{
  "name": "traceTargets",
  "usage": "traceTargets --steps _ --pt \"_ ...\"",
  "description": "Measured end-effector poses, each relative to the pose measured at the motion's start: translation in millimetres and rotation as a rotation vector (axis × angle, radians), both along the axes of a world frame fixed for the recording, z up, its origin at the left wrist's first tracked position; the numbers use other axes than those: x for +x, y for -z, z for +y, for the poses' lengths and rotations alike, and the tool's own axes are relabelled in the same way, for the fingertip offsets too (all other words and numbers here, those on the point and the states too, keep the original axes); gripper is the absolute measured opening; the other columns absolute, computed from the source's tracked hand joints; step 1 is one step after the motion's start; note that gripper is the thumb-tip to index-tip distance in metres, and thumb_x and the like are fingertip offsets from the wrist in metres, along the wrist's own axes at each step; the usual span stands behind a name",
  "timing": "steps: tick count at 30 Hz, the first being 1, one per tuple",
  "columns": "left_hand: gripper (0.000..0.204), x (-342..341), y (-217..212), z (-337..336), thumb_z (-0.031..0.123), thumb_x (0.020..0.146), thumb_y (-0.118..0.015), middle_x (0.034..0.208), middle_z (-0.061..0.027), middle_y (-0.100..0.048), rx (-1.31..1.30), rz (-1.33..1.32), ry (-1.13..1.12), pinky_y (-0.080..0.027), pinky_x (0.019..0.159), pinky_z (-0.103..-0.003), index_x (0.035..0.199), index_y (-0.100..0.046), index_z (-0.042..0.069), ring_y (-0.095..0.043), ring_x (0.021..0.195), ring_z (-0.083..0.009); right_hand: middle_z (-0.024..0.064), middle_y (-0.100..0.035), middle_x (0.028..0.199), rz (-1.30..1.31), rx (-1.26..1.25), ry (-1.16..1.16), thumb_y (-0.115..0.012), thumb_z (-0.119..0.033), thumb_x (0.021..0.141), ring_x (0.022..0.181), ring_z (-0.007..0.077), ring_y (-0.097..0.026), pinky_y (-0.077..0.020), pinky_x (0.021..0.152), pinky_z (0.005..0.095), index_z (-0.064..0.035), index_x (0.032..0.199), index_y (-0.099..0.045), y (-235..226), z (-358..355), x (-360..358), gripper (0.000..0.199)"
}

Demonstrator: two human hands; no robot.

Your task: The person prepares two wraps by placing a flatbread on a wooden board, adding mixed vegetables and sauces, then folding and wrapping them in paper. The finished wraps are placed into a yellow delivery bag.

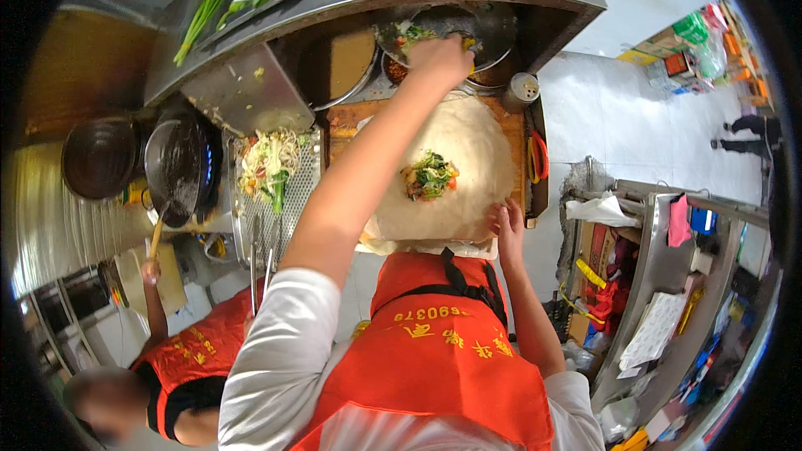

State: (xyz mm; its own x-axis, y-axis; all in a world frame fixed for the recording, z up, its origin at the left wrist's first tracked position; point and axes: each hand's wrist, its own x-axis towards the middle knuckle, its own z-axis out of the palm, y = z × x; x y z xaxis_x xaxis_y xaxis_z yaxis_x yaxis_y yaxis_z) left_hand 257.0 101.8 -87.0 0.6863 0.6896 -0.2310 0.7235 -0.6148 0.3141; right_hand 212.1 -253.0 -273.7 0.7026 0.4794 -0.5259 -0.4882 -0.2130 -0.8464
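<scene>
Left hand point(443, 60): fingers curled down in far metal bowl point(494, 23); cannot tell what they hold. Right hand point(507, 224): fingers loosely spread, at near right edge of pale dough sheet point(480, 146). Chopped vegetable mound point(431, 175) set mid-sheet. Apparently partway: sheet flat, unfolded; more chopped vegetables point(413, 32) left in bowl. Noodles with greens point(271, 159) left, on perforated tray point(307, 154).

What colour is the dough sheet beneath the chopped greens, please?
The dough sheet is pale cream, seen best in the head view.
</scene>
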Motion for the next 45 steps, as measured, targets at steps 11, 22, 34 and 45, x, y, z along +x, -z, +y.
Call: traceTargets --steps 11,22,34,45 --pt "0.034 -108.8 -50.8 62.9 0.023 0.086 -0.06 0.108 -0.0236 -0.068 0.117 -0.179 -0.243 -0.053 0.087 -0.046 0.113 -0.065 0.004 -0.065 0.102 -0.0383 0.0094 -0.062 0.115 0.01 0.18 -0.009 -0.051 -0.021 0.103 0.086 0.0132 -0.062 -0.0531 0.077 0.0288 -0.0033 0.136 -0.045 -60.6 68.2 6.3 0.038" --pt "0.024 -125.8 95.8 141.6 0.01 0.085 -0.06 0.113 -0.0188 -0.069 0.008 0.277 -0.382 -0.056 0.087 -0.039 0.104 -0.073 0.003 -0.067 0.108 -0.0322 0.01 -0.064 0.112 -0.104 0.137 -0.171 -0.048 -0.024 0.104 0.087 0.0152 -0.064 -0.0544 0.079 0.0299 -0.004 0.137 -0.044 -92.5 87.9 21.6 0.038" --pt "0.028 -147.8 108.7 150.7 0.019 0.085 -0.063 0.113 -0.0206 -0.068 -0.094 0.085 -0.505 -0.055 0.09 -0.04 0.106 -0.072 0.002 -0.065 0.107 -0.0352 0.0088 -0.064 0.104 -0.029 0.126 -0.075 -0.05 -0.021 0.103 0.083 0.0141 -0.064 -0.0549 0.075 0.0295 -0.0029 0.133 -0.046 -83.0 65.7 6.2 0.035" --pt "0.029 -222.2 28.0 -1.1 0.013 0.09 -0.058 0.087 -0.0141 -0.073 -0.313 -0.378 -0.552 -0.053 0.066 -0.033 0.115 -0.07 0.008 -0.07 0.074 -0.0232 0.0083 -0.062 0.102 0.008 0.107 0.145 -0.05 -0.022 0.103 0.08 0.0133 -0.061 -0.0526 0.074 0.0278 -0.0047 0.132 -0.047 -64.8 15.3 12.8 0.034"
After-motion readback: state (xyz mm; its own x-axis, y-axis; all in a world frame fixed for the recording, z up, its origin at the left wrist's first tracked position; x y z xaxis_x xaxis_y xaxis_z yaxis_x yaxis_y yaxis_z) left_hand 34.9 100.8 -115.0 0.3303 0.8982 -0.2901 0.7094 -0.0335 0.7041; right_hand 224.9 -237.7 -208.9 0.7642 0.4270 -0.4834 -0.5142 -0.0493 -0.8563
